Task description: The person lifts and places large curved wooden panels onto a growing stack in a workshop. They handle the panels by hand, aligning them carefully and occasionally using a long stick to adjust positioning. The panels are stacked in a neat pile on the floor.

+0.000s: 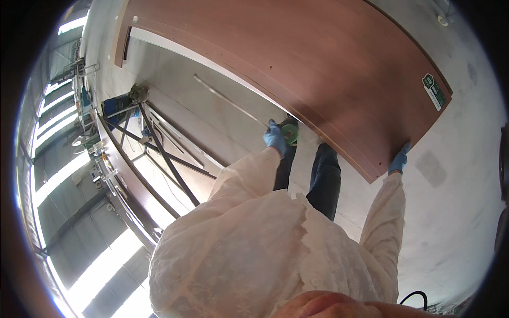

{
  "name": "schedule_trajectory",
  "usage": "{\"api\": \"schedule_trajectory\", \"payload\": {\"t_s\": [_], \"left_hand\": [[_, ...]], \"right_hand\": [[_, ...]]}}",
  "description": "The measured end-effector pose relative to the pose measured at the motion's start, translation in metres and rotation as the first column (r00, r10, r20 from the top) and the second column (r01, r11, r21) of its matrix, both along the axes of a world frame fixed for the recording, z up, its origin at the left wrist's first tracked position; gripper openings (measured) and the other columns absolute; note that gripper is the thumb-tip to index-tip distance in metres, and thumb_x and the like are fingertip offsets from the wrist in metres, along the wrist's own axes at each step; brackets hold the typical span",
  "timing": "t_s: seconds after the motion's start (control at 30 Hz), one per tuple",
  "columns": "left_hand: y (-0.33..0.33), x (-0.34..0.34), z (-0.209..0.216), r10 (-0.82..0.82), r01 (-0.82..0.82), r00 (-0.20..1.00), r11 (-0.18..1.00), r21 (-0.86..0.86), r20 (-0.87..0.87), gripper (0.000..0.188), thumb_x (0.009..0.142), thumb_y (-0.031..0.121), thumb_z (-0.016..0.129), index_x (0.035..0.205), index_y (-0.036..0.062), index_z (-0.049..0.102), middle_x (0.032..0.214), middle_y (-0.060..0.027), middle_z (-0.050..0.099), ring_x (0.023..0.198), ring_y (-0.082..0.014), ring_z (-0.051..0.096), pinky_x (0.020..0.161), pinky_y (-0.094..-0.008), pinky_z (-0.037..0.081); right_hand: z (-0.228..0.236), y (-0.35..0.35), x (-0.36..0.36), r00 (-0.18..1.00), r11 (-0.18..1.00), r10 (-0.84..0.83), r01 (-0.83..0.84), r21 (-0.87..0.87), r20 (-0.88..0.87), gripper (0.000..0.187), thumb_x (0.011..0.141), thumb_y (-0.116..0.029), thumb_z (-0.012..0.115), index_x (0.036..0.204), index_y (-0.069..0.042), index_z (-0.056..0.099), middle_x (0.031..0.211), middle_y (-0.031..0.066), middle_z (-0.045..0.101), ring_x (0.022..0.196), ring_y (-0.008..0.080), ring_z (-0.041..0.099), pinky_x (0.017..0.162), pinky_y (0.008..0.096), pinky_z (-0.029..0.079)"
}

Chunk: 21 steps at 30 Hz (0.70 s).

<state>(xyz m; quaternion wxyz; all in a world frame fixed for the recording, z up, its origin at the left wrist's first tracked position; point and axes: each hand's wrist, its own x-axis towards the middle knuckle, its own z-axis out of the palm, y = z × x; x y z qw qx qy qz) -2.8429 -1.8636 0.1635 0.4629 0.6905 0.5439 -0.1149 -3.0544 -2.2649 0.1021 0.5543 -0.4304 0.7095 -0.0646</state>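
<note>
A large reddish-brown wooden board [318, 58] stands on edge across the top of the view, with a small green label [433, 91] near its right end. My right hand [398, 159], in a blue glove, grips the board's lower right corner. My left hand [275, 138], also blue-gloved, is closed on a green round object [290, 133] just below the board's near edge. My cream lace sleeves and dark trousers show below.
Grey concrete floor [450, 212] spreads to the right. A thin pale strip [228, 100] lies on the floor left of my hand. Dark metal frames [159, 148] and machinery stand at the left by bright windows. A black cable [416, 297] curls at bottom right.
</note>
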Motion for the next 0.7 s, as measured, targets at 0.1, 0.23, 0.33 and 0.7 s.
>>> {"api": "schedule_trajectory", "payload": {"t_s": [0.1,0.23,0.33,0.7], "left_hand": [[0.018,-0.01,0.033,0.103,-0.087,0.993,0.968,-0.234,0.057,0.049,0.096,0.048,0.054,0.1,0.0007,0.066,0.085,-0.0117,0.07,0.071,-0.0238,0.064,0.065,-0.0369,0.053],[0.01,-0.008,0.046,0.058,-0.021,0.984,0.976,-0.215,0.167,0.047,0.097,0.045,0.054,0.092,0.0005,0.067,0.079,-0.0105,0.07,0.067,-0.0226,0.065,0.063,-0.0359,0.054],[0.0,-0.003,0.04,0.086,-0.039,0.975,0.974,-0.225,0.203,0.046,0.097,0.043,0.055,0.087,-0.0007,0.068,0.08,-0.0109,0.07,0.066,-0.0225,0.064,0.062,-0.036,0.053],[0.005,0.0,0.026,-0.059,0.109,0.978,0.963,-0.248,0.2,0.044,0.098,0.037,0.056,0.085,-0.0019,0.072,0.077,-0.0096,0.07,0.067,-0.021,0.065,0.064,-0.0363,0.054]], "right_hand": [[-0.001,-0.002,0.0,0.998,1.0,-0.003,0.003,-0.001,-0.056,0.092,0.088,-0.07,0.05,0.141,0.005,0.045,0.144,0.0137,0.049,0.128,0.0269,0.049,0.109,0.034,0.036],[0.004,-0.003,0.0,0.998,0.999,0.041,-0.041,0.001,-0.041,0.093,0.089,-0.071,0.047,0.144,0.004,0.041,0.148,0.0134,0.045,0.131,0.027,0.046,0.111,0.0341,0.034],[0.006,-0.001,0.001,0.999,0.998,0.037,-0.037,0.049,0.005,0.091,0.09,-0.07,0.045,0.146,0.002,0.039,0.149,0.0126,0.043,0.133,0.0267,0.044,0.112,0.0346,0.033],[-0.004,-0.007,-0.006,0.949,0.981,0.058,-0.113,0.16,0.31,0.074,0.097,-0.057,0.039,0.153,-0.011,0.03,0.158,0.0066,0.029,0.142,0.0282,0.031,0.119,0.0395,0.024]]}}
